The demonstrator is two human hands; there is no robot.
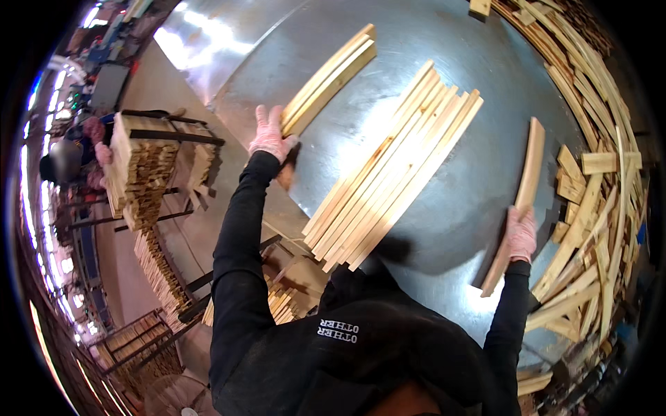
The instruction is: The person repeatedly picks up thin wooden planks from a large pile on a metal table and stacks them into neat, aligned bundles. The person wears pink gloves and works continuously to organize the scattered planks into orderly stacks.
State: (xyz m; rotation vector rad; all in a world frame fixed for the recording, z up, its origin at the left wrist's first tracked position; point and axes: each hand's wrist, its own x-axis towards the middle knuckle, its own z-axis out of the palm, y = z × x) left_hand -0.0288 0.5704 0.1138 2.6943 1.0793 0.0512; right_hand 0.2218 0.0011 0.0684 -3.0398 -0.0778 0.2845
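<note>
Both of my hands wear pinkish work gloves. My left hand (272, 136) is at the near end of a short stack of narrow boards (331, 78) on the left of the metal table; its fingers are stretched out and apart, touching or right beside the wood. On the right, my right hand (521, 234) is wrapped round a single wooden board (533, 163), slightly darker than the others, near its middle. Between my hands lies a row of several pale wooden boards (399, 163), side by side, their near ends reaching the table edge by my body.
The shiny metal table (479, 55) spreads under the boards. A heap of loose wood strips and offcuts (590, 229) lines its right side. On the left stand stacked wood on a rack (149, 163) and another person (66, 163) behind it. A small wood block (479, 7) lies at the far edge.
</note>
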